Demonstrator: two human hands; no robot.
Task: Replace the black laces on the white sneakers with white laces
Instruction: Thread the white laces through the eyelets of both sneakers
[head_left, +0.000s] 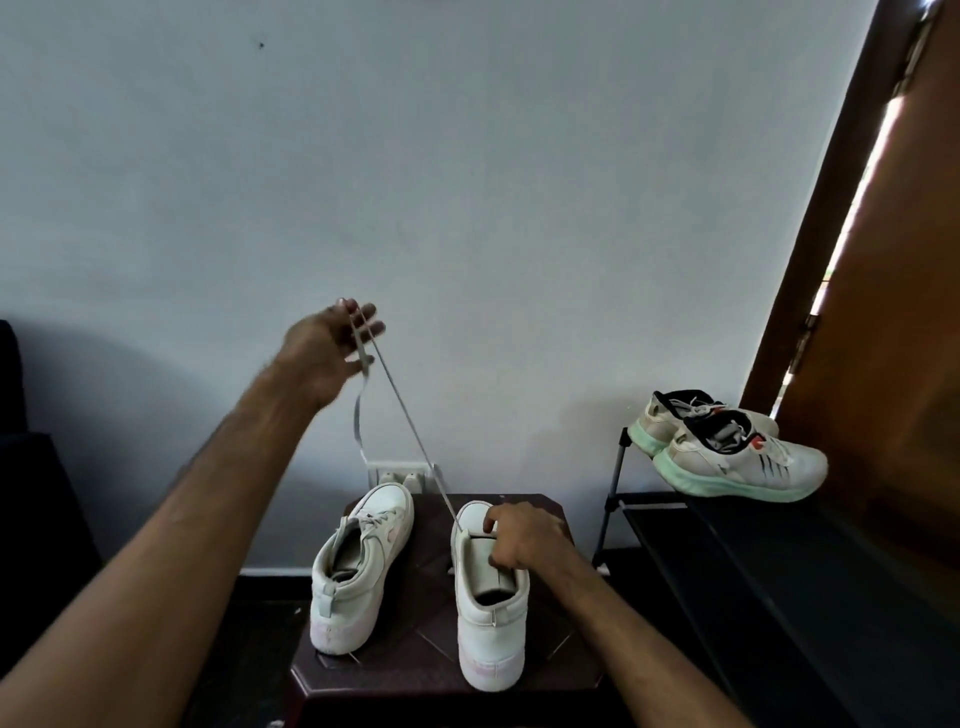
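Two white sneakers stand on a dark brown stool (415, 670). The left sneaker (358, 566) is laced with a pale lace and leans to the left. The right sneaker (491, 613) points away from me. My left hand (324, 356) is raised high against the wall and pinches a white lace (410, 431), which runs taut down to the front eyelets of the right sneaker; its free end dangles below the hand. My right hand (522, 535) rests on the right sneaker's tongue area with fingers curled on its upper. No black lace is visible.
A black shoe rack (737, 561) stands to the right, with a pair of white-and-mint running shoes (727, 447) on its top shelf. A brown wooden door (893, 291) is at far right. A wall socket (402, 475) sits behind the stool, and a dark object is at far left.
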